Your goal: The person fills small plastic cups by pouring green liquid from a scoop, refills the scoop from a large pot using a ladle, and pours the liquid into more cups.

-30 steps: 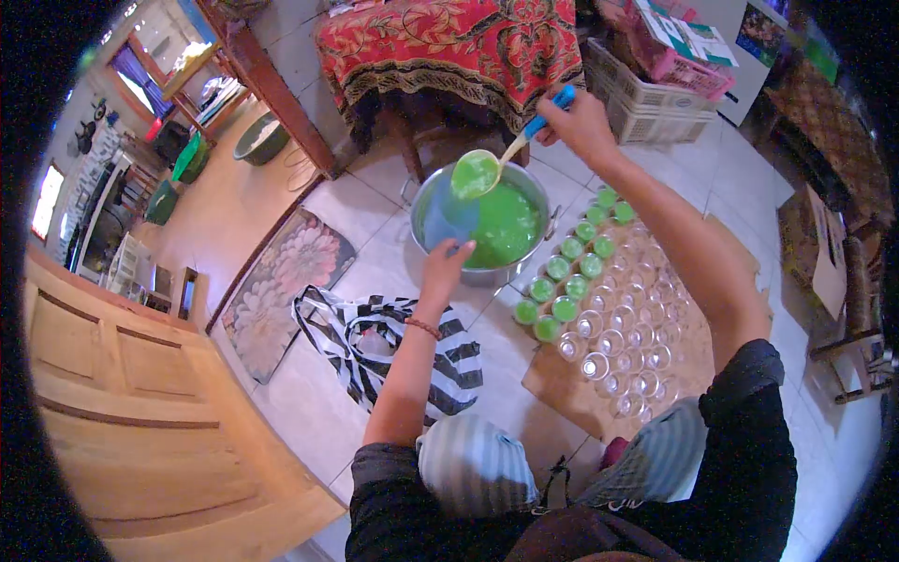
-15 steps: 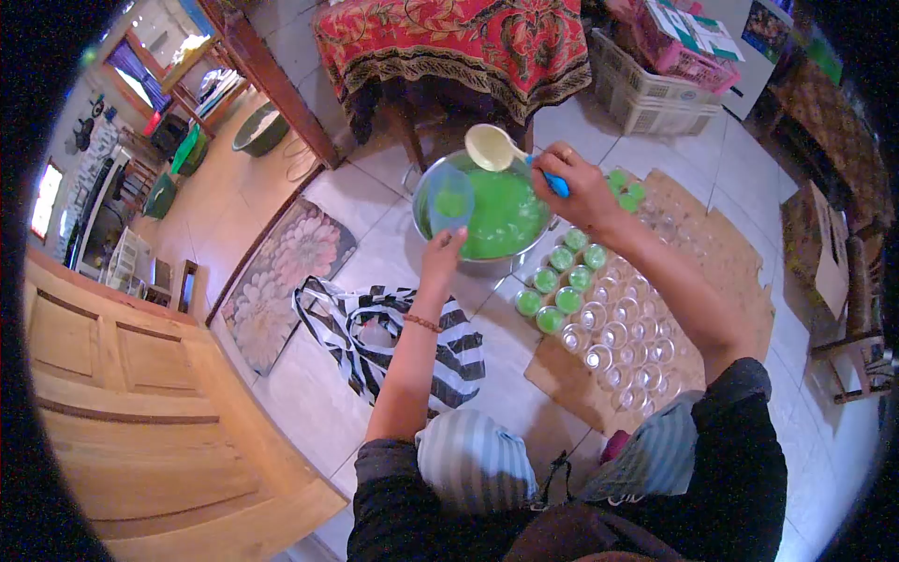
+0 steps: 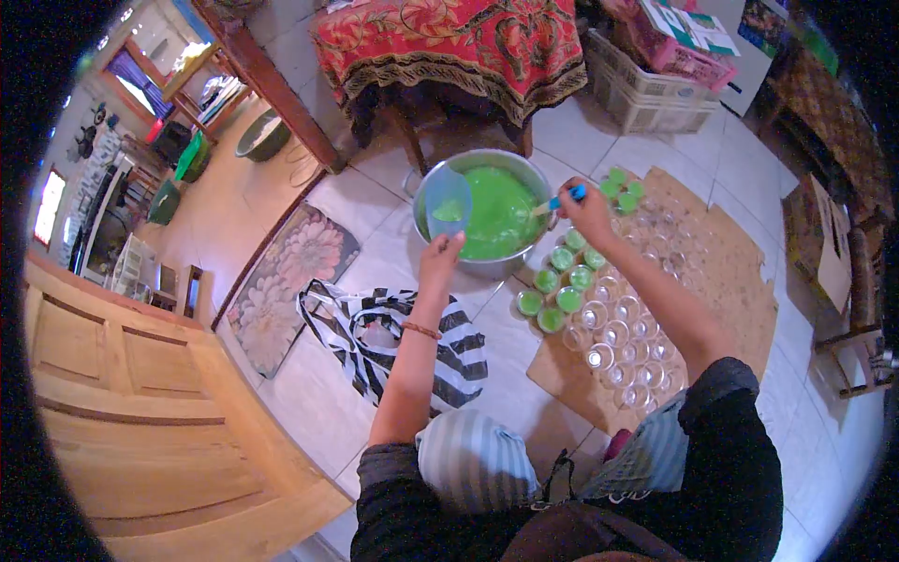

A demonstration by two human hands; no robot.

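Observation:
A large metal pot (image 3: pixel 541 167) of bright green liquid stands on the tiled floor in front of me. My left hand (image 3: pixel 442 262) grips a translucent bluish measuring jug (image 3: pixel 450 195), tilted over the pot's left side with some green liquid inside. In my right hand (image 3: pixel 587 208) is the blue handle of a ladle (image 3: pixel 566 199); its bowl is sunk in the green liquid and hidden. Right of the pot, several clear plastic cups (image 3: pixel 568 299) hold green liquid. Beyond them stand many cups without green in them (image 3: pixel 626 354), in rows on a cardboard sheet (image 3: pixel 740 281).
A black-and-white striped plastic bag (image 3: pixel 459 351) lies near my left forearm, beside a floral mat (image 3: pixel 281 290). Behind the pot is a table with a red patterned cloth (image 3: pixel 449 47). Crates (image 3: pixel 655 103) stand at the back right, a cardboard box (image 3: pixel 819 244) at the right, a wooden door (image 3: pixel 159 431) at the left.
The ladle has gone from above the pot down into the green liquid, its bowl now out of sight. My right hand has lowered slightly, while the jug stays nearly where it was.

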